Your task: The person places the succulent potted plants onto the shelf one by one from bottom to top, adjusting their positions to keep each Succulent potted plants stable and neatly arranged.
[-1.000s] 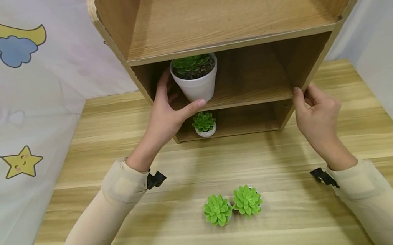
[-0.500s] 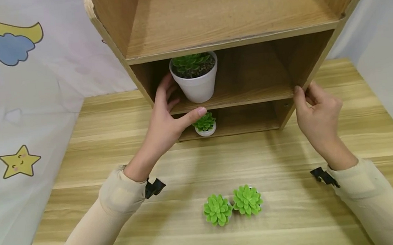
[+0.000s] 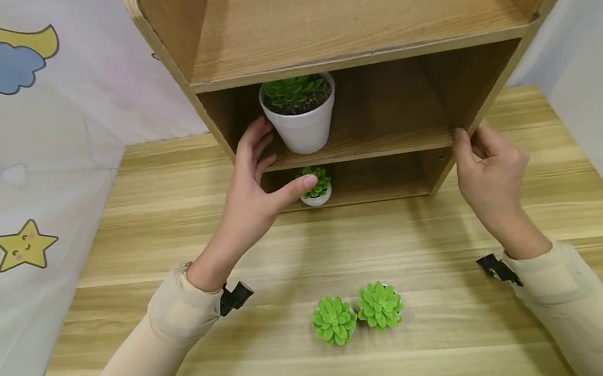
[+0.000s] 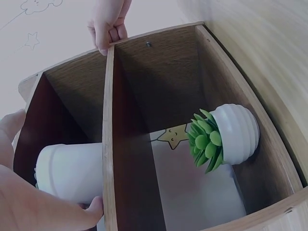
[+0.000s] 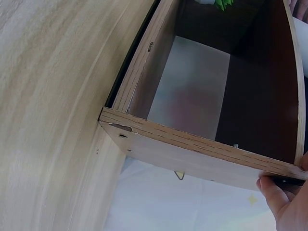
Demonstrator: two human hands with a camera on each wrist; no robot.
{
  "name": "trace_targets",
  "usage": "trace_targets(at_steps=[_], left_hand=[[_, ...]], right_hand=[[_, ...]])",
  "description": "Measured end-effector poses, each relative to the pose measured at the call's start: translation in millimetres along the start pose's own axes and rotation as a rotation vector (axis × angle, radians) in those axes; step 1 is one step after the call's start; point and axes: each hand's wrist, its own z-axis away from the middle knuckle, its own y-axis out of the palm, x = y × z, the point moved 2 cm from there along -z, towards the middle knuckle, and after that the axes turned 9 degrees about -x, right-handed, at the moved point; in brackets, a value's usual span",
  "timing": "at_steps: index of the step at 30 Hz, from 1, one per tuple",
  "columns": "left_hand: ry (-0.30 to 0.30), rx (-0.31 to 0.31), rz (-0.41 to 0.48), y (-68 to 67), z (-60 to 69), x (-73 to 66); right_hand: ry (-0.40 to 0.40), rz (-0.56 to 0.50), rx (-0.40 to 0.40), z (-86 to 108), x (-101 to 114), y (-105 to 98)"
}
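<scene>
A large white pot (image 3: pixel 304 130) with a dark green succulent stands at the left of the middle shelf board (image 3: pixel 383 143). My left hand (image 3: pixel 249 195) is beside it, fingers spread and loosely bent near the pot's left side. Its thumb is away from the pot, in front of the lower compartment; whether a fingertip touches the pot cannot be told. My right hand (image 3: pixel 495 181) pinches the right side panel of the wooden shelf (image 3: pixel 363 24) between thumb and fingers. Below, a small succulent in a ribbed white pot (image 4: pixel 236 134) sits in the bottom compartment, partly behind the thumb in the head view.
Two small light green succulents (image 3: pixel 334 320) stand close together on the wooden table (image 3: pixel 431 355) in front of the shelf. Printed cloth (image 3: pixel 82 105) hangs on the left and behind. The upper board overhangs the large plant and hides its top.
My left hand has loosened from the large pot and drawn down and slightly back, its thumb leaving the pot's front. The pot stays on the board. My right hand keeps its hold.
</scene>
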Motion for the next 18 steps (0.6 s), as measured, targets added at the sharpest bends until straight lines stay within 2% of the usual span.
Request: trace_targets(at_steps=[4, 9, 13, 18], left_hand=[[0.045, -0.006, -0.005, -1.2, 2.9, 7.4], [0.100, -0.022, -0.005, 0.6, 8.7, 5.7], [0.096, -0.013, -0.005, 2.2, 13.5, 0.8], [0.093, 0.026, -0.006, 4.3, 20.7, -3.6]], right_hand=[[0.010, 0.005, -0.011, 0.1, 0.1, -0.1], [0.016, 0.004, -0.020, 0.1, 0.6, 0.3], [0.012, -0.004, -0.018, -0.3, 1.1, 0.9], [0.012, -0.006, -0.019, -0.7, 1.9, 1.7]])
